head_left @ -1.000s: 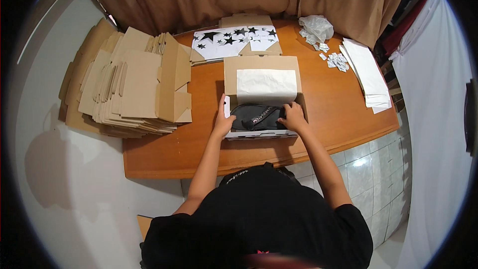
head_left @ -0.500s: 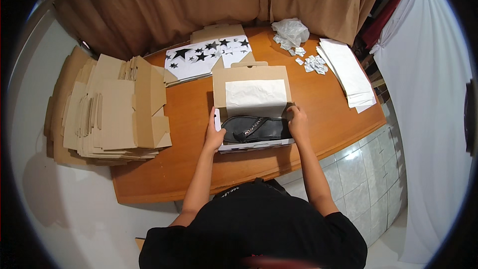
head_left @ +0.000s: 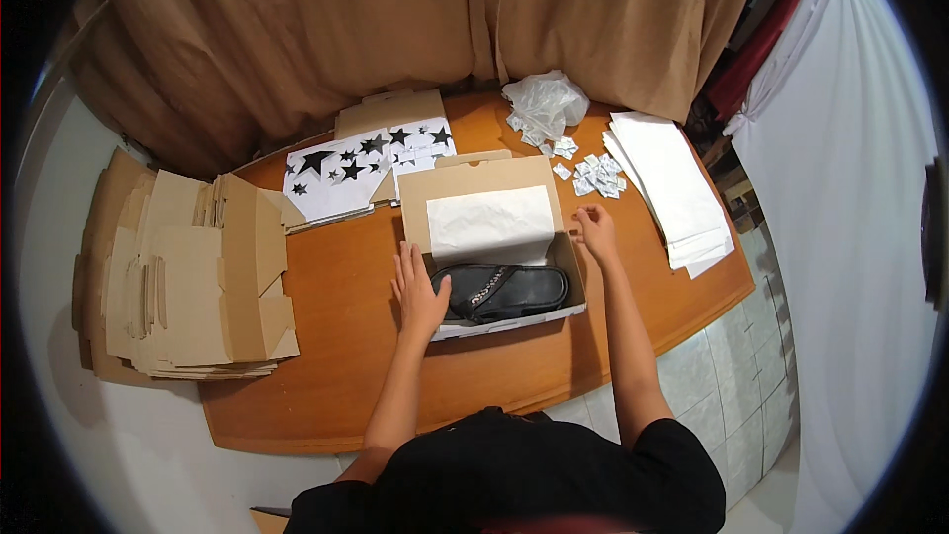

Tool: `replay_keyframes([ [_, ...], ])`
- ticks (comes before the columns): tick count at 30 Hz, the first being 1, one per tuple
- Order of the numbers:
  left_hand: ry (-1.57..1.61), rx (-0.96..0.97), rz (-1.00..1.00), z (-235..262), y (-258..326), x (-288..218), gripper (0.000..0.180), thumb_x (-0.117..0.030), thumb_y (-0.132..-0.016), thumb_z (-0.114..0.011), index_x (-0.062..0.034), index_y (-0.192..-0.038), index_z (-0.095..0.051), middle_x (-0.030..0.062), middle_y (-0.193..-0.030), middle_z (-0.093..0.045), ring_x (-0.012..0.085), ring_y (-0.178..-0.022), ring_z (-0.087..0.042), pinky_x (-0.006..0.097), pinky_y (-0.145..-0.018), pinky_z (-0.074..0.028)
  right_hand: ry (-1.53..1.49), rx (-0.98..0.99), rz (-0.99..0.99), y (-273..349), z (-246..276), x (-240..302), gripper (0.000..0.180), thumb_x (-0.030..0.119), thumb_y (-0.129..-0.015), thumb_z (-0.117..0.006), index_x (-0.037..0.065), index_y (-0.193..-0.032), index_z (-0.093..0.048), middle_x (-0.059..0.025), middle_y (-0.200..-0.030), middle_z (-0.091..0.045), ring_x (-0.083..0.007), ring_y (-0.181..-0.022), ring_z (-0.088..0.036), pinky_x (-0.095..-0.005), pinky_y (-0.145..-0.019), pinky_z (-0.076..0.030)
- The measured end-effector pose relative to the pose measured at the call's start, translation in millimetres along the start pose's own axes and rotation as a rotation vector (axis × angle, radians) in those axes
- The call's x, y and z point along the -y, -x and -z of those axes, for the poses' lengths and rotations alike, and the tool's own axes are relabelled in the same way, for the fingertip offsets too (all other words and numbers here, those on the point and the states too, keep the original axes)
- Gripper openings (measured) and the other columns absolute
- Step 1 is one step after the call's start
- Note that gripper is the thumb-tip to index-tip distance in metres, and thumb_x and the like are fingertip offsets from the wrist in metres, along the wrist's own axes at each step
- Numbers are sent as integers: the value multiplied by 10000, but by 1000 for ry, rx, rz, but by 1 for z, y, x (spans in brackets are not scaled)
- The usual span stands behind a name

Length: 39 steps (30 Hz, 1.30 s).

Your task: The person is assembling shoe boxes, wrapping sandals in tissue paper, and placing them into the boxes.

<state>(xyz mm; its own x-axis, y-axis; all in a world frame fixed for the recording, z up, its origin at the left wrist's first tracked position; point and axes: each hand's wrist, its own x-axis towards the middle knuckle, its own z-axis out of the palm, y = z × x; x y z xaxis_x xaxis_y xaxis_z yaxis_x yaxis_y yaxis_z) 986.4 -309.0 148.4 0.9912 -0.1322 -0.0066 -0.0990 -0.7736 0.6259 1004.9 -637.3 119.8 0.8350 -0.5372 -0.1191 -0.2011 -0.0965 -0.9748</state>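
Note:
An open cardboard shoe box (head_left: 576, 280) sits in front of me on the table, its brown lid (head_left: 415, 208) raised at the back. White paper (head_left: 489, 225) lines it and lies up against the lid. Inside rests a black sandal (head_left: 529, 289) with a decorated strap. My left hand (head_left: 423, 295) is open against the box's left end, fingers spread and thumb over the rim near the sandal. Just off the box's right rear corner is my right hand (head_left: 597, 231), its fingers bent but apart, with nothing visible in them.
Small white sachets (head_left: 599, 176) lie beyond my right hand, beside a clear plastic bag (head_left: 545, 104) holding more. White paper sheets (head_left: 672, 193) are stacked at the right. Folded cardboard boxes (head_left: 188, 287) pile up at the left; star-printed flat boxes (head_left: 346, 173) lie behind on the wooden table (head_left: 336, 366).
My right hand has let go of the box's right side and moved slightly away. My left hand has loosened and spread its fingers. The whole view has shifted with my head.

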Motion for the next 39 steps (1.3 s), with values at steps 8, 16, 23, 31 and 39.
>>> replay_keyframes([
  [8,-265,-60,-7,-8,3,-16,705,-283,-805,-582,-23,-1366,-244,165,-1460,-107,356,-1340,-112,556,-1035,-163,735,-172,54,-109,-18,-45,461,221,-777,-631,-31,-1137,-493,-242,-1157,-467,-385,-1048,-491,-432,-887,-412],
  [16,-341,-112,-89,-9,5,-20,640,-99,-765,-584,-26,-1339,-309,193,-1437,-159,392,-1304,-198,468,-995,-314,788,-301,163,-98,-21,-52,271,157,-774,-635,-26,-956,-552,-193,-904,-581,-318,-885,-588,-398,-747,-465],
  [23,-351,-128,-135,-14,-1,-15,723,145,-672,-491,-63,-1345,-328,170,-1443,-178,372,-1306,-226,397,-937,-407,38,-274,75,-60,-7,-28,232,131,-798,-606,-51,-934,-563,-93,-747,-609,-191,-598,-571,-294,-586,-462],
  [31,-267,-226,-188,-18,2,4,741,173,-665,-479,-125,-1334,-371,120,-1444,-216,321,-1312,-249,371,-937,-413,234,510,350,84,-46,54,381,125,-754,-651,13,-1097,-527,-142,-945,-580,-213,-825,-571,-314,-672,-463],
  [39,-247,-196,-183,-9,16,18,651,144,-715,-446,-121,-1309,-414,120,-1441,-228,319,-1310,-253,366,-934,-414,454,90,524,70,-60,45,483,93,-704,-660,18,-1146,-482,-194,-1138,-470,-371,-1084,-416,-426,-945,-326],
])
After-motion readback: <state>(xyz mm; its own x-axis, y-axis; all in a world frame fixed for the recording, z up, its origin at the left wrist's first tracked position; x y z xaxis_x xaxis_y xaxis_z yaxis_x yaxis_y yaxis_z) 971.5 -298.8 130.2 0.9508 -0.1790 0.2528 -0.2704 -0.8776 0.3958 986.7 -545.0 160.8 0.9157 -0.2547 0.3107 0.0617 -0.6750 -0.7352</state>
